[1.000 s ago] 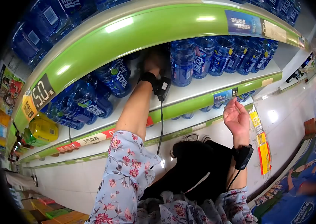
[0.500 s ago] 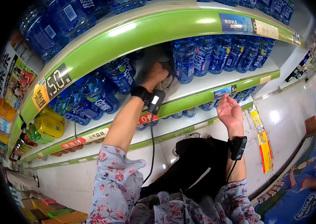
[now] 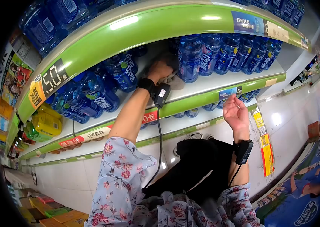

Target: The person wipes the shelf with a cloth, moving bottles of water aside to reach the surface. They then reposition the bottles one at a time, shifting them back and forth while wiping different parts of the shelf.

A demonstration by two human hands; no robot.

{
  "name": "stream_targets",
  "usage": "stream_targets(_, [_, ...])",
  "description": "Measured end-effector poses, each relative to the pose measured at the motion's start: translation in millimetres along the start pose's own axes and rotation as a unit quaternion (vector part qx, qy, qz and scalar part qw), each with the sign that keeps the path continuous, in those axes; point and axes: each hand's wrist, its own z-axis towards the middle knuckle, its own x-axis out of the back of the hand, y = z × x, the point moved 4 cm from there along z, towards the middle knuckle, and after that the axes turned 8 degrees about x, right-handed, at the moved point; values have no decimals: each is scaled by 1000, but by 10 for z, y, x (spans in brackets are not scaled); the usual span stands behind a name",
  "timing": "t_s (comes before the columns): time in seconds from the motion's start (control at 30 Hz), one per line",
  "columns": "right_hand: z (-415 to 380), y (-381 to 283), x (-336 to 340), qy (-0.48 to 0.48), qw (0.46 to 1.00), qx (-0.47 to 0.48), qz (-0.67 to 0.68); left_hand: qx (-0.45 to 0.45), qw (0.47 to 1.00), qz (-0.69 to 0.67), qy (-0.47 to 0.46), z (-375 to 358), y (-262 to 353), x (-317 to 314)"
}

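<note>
Green edging (image 3: 190,20) runs along the front of each shelf, and the left hand (image 3: 160,70) has gone into the gap between that lip above and the white shelf board (image 3: 201,87) below. It lies on a grey cloth (image 3: 171,77), fingers curled down over it; whether they actually pinch the cloth cannot be told. The cloth sits on the board in a cleared slot, with blue bottles (image 3: 190,56) just beside it on the right and more blue bottles (image 3: 122,72) close on the left, so sideways room is tight. About six bottles show in the right-hand row before the far ones blur together; the left group overlaps too much to count. The right hand (image 3: 236,113) hangs in open air in front of the shelf edge, palm up, fingers loosely spread, touching nothing. Each wrist carries one black strap-on device. Two yellow bottles (image 3: 46,123) stand at the far left, partly cut off by the shelf lip. Price tags are mostly unreadable.
</note>
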Motion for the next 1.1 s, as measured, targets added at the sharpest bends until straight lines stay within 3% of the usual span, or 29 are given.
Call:
stream_targets(0.13, [12,45,-35,13,1000,8,2,-57,993,-60,-87,-25,72,1])
stream_targets(0.23, [79,109,0,2,1000,-7,-10,29,954,-154,-257,-81,203,94])
stream_targets(0.33, [103,141,10,1,1000,-15,-5,-41,935,-320,-147,-177,104,238])
stream_targets(0.37, [107,153,-3,7,1000,-14,0,-33,956,-291,-19,-32,-7,196])
stream_targets(0.43, [120,151,-13,1,1000,-17,4,-15,947,-222,233,324,-202,23])
stream_targets(0.47, [124,138,-14,-1,1000,-17,6,-43,961,-140,234,364,-69,100])
stream_targets(0.57, [145,82,-23,-3,1000,-10,0,39,993,12,111,592,254,267])
stream_targets(0.6, [154,61,-23,2,1000,-7,3,10,986,-100,135,515,329,319])
stream_targets(0.67, [158,25,-24,11,1000,-2,12,35,982,-139,119,589,316,277])
stream_targets(0.83, [182,9,-13,17,1000,4,13,23,987,-126,99,650,247,290])
stream_targets(1.03, [152,-38,14,21,999,26,0,135,955,-101,245,87,442,461])
stream_targets(1.1, [159,-45,29,14,1000,26,-5,124,939,-105,303,-59,279,491])
